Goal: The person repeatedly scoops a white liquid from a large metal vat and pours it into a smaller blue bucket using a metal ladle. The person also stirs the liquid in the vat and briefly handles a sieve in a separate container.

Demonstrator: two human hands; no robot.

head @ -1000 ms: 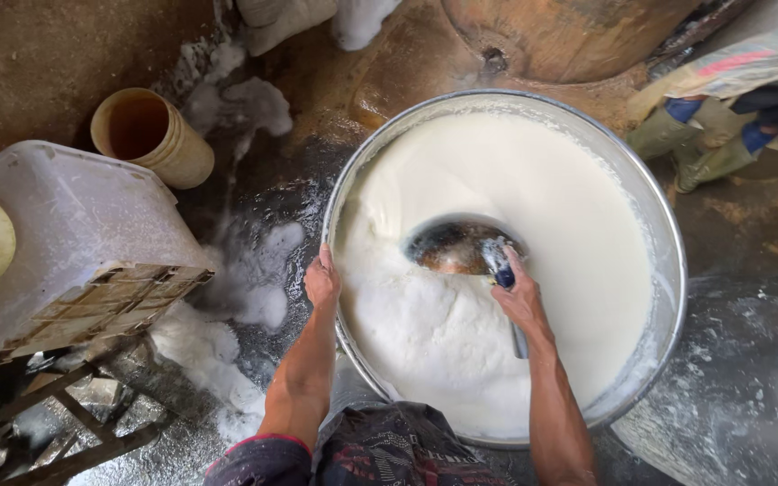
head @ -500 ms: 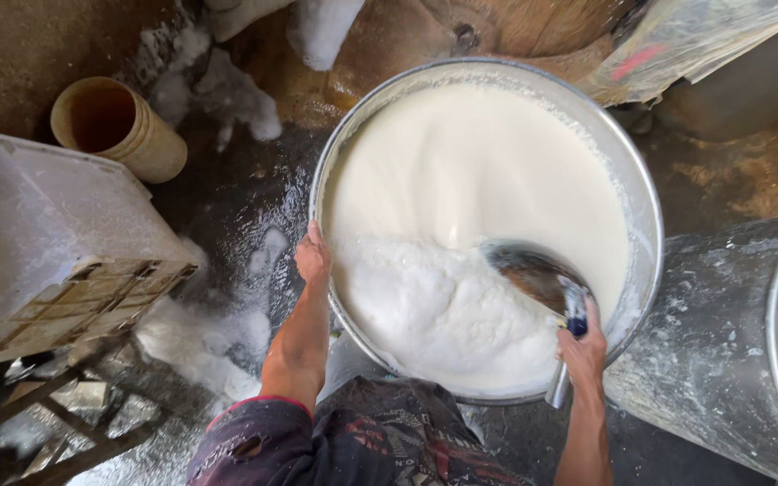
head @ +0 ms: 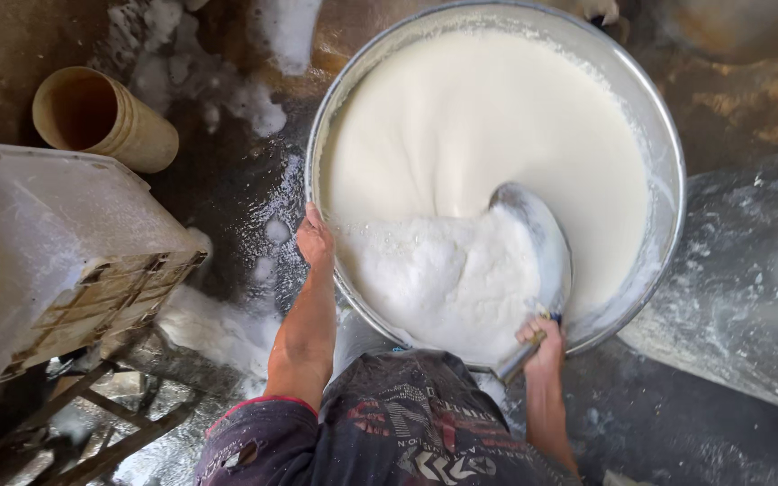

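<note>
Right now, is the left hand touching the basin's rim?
Touching. The head view shows the left hand gripping the rim of the metal basin, its fingers curled over the edge.

**Big basin brimming, scoop dug in at the near rim**

A wide round metal basin [head: 668, 135] sits on the wet floor, filled almost to the rim with creamy white liquid [head: 470, 117], smooth across the far half. Near the front edge a mound of white foam [head: 443, 270] is piled up, bubbly and rough. A large metal scoop [head: 542, 243] stands tilted in the liquid, its bowl coated white beside the foam, its handle crossing the near rim.
</note>
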